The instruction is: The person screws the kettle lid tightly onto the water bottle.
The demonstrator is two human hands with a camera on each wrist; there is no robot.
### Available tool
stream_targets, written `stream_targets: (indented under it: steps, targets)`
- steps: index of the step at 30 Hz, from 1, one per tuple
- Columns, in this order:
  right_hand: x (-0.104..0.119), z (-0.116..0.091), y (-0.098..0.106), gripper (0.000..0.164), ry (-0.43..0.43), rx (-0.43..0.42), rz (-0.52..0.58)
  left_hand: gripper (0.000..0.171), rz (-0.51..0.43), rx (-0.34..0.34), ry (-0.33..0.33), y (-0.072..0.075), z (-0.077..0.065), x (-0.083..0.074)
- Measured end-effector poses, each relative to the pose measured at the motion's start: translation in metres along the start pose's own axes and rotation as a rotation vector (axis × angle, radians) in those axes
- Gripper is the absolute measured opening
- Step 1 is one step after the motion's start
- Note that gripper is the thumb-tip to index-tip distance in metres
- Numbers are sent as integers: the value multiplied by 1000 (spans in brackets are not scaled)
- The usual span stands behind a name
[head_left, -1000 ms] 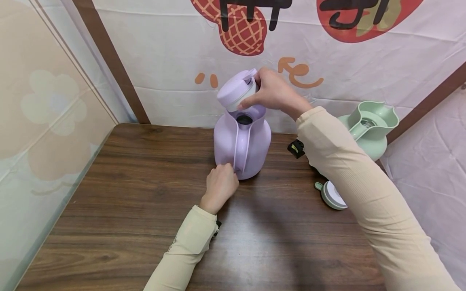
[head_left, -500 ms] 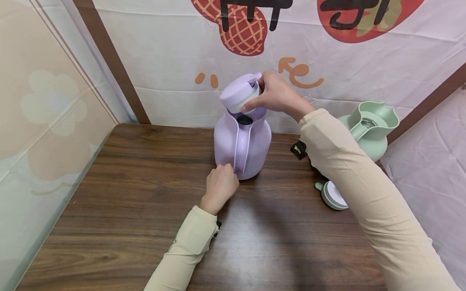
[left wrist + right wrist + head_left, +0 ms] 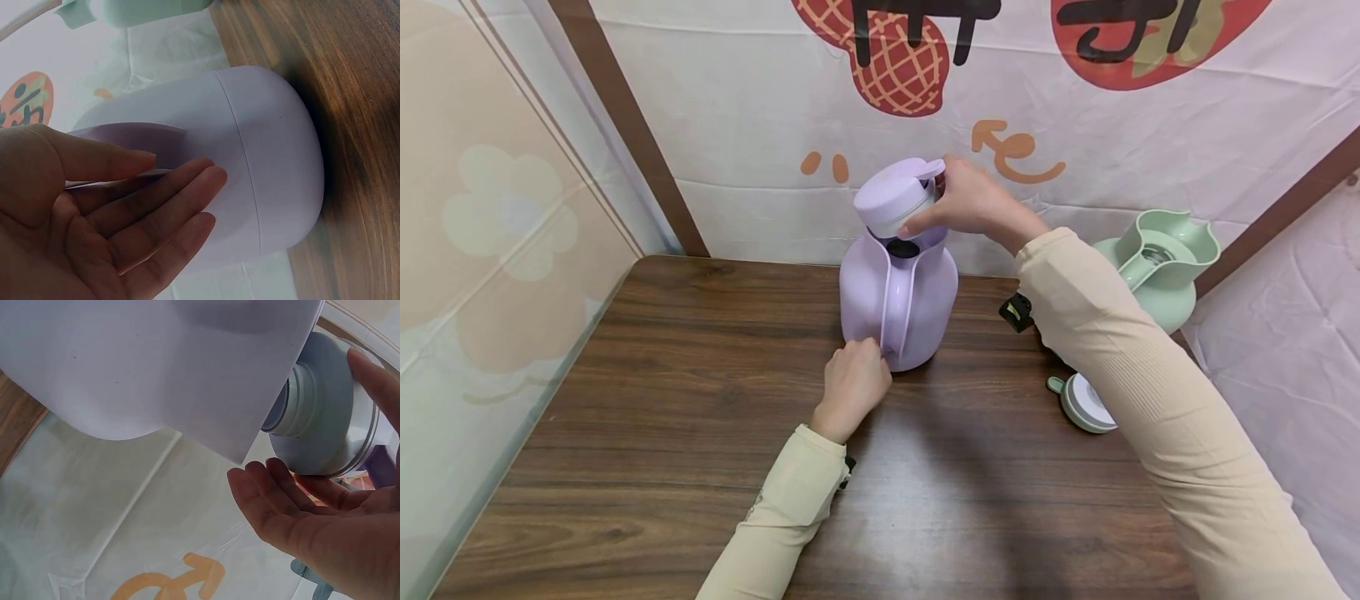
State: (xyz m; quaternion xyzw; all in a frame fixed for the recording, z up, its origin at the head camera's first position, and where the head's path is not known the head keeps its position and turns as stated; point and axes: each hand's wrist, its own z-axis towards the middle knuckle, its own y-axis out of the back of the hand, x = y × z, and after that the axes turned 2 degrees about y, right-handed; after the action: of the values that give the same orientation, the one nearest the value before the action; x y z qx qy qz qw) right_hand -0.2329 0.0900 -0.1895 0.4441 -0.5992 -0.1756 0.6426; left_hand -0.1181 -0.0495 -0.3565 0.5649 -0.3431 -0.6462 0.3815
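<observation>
A lilac thermos jug [image 3: 932, 308] stands upright near the table's back edge, its handle [image 3: 897, 304] towards me. My left hand [image 3: 853, 385] pinches the lower part of that handle; in the left wrist view, thumb and index finger [image 3: 190, 172] close on it while the other fingers are loosely bent. Tilted over the jug's mouth is its lilac-and-white lid [image 3: 891, 200], which my right hand [image 3: 973, 200] grips at the side. The right wrist view shows the lid's narrower plug end [image 3: 297, 403] at the jug's rim, partly hidden behind it.
To the right, a green jug [image 3: 1168, 287] with no lid on stands partly behind my right sleeve. A green-and-white lid [image 3: 1086, 404] lies on the wooden table [image 3: 662, 433] in front of it. Printed cloth [image 3: 760, 100] hangs right behind the table.
My right hand has brought the lid slightly down and to the right, closer over the lilac jug's mouth. The left hand and the jug have stayed put.
</observation>
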Motion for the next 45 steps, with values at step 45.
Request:
stream_targets:
  steps: [45]
  targets:
    - [-9, 1, 2, 62, -94, -6, -5, 14, 13, 2, -2, 1, 0, 0]
